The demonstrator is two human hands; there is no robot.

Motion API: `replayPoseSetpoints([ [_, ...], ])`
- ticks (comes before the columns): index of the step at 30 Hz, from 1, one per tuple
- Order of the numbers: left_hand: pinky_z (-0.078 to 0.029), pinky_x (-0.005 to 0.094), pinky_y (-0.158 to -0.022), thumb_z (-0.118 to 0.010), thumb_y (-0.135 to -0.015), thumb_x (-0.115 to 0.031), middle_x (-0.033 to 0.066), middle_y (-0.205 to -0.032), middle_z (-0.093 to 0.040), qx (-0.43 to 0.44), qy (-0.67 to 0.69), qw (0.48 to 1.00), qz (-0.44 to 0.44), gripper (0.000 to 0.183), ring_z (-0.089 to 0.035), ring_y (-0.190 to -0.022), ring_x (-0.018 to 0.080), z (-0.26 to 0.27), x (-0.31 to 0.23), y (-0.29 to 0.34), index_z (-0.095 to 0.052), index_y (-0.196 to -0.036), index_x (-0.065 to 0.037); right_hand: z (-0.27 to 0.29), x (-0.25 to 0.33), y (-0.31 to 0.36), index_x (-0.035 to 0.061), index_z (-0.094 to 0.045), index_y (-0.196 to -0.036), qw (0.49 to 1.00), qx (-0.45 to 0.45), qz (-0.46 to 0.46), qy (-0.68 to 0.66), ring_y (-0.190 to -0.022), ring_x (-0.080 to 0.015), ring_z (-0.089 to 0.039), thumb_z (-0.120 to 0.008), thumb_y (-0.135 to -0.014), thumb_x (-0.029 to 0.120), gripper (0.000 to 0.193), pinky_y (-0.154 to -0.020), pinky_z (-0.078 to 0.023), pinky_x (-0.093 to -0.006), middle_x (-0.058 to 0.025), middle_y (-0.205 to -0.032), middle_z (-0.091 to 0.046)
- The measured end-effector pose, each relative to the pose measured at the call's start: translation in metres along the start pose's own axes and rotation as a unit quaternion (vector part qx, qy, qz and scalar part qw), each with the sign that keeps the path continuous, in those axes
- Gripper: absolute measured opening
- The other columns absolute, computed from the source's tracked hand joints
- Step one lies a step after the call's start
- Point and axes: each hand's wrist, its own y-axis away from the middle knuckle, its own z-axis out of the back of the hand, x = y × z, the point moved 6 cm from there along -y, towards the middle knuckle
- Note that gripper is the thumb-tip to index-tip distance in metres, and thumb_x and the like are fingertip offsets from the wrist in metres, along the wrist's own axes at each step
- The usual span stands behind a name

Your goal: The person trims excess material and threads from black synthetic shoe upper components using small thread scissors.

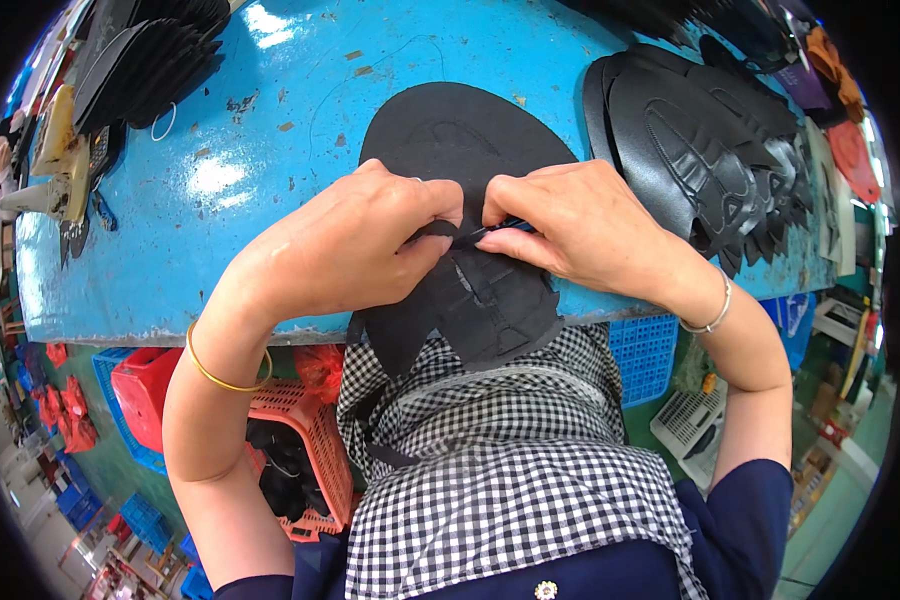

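A black shoe-upper piece [440, 130], flat and rounded at its far end, lies on the blue table. Its near part, with stitched lines and pointed tabs, hangs over the front edge against my checked apron. My left hand [345, 240] is closed, thumb and fingers pinching the piece's material near its middle. My right hand [580, 220] is closed just beside it, fingertips close to the left ones. Between its thumb and fingers shows a slim dark object [515, 225], with a bluish part; its kind is mostly hidden by the fingers.
A stack of similar black uppers [680, 140] lies at the right. More black pieces [150, 60] lean at the far left, near a yellowish metal device [65, 160]. Below the table are an orange basket [320, 450] holding dark items, a red bin [150, 395] and a blue crate [642, 355].
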Motion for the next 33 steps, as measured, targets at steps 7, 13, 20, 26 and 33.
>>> replayPoseSetpoints([
  [7, -0.042, 0.0280, -0.066, -0.066, -0.093, -0.012, -0.0004, -0.076, -0.053, -0.031, 0.239, 0.967, 0.084, 0.012, -0.052, -0.074, 0.0092, -0.001, 0.022, 0.003, -0.061, -0.101, -0.005, 0.007, 0.048, 0.018, 0.0085, -0.060, -0.096, 0.996, -0.030, 0.060, 0.060, -0.060, -0.0201, -0.063, -0.067, -0.084, 0.019, 0.018, -0.054, -0.050, -0.0335, -0.0090, -0.094, -0.070],
  [13, -0.021, 0.0174, -0.043, -0.068, -0.096, -0.014, -0.0100, -0.070, -0.053, -0.198, 0.514, 0.828, 0.108, 0.014, -0.035, -0.052, -0.0039, 0.026, 0.032, 0.021, -0.069, -0.107, -0.006, -0.044, 0.088, 0.018, 0.0009, -0.067, -0.095, 0.950, -0.044, 0.008, 0.310, -0.046, -0.0068, -0.050, -0.062, -0.083, 0.015, 0.019, -0.041, -0.039, -0.0242, -0.0300, -0.116, -0.070],
  [20, -0.018, 0.0163, -0.041, -0.061, -0.103, -0.014, 0.0020, -0.079, -0.066, -0.406, 0.413, 0.815, 0.017, 0.026, -0.031, -0.047, -0.0024, 0.082, 0.038, 0.060, -0.067, -0.124, 0.000, -0.041, 0.079, 0.008, -0.0043, -0.070, -0.102, 0.948, -0.077, 0.022, 0.309, -0.043, -0.0063, -0.048, -0.062, -0.082, 0.014, 0.027, -0.039, -0.038, -0.0222, -0.0325, -0.106, -0.071],
  [26, -0.018, 0.0157, -0.042, -0.060, -0.103, -0.015, 0.0036, -0.085, -0.069, -0.426, 0.363, 0.828, -0.018, 0.028, -0.031, -0.048, -0.0024, 0.091, 0.022, 0.064, -0.065, -0.126, 0.001, -0.046, 0.090, 0.003, -0.0059, -0.070, -0.108, 0.945, -0.073, -0.009, 0.319, -0.043, -0.0070, -0.051, -0.066, -0.080, 0.012, 0.033, -0.040, -0.042, -0.0215, -0.0326, -0.107, -0.071],
  [33, -0.019, 0.0158, -0.043, -0.061, -0.103, -0.016, 0.0045, -0.086, -0.070, -0.427, 0.343, 0.837, -0.004, 0.027, -0.034, -0.050, -0.0023, 0.085, 0.010, 0.060, -0.067, -0.124, 0.000, -0.054, 0.090, 0.000, -0.0102, -0.068, -0.100, 0.943, -0.079, -0.034, 0.320, -0.045, -0.0079, -0.057, -0.064, -0.080, 0.011, 0.029, -0.039, -0.044, -0.0229, -0.0381, -0.107, -0.068],
])
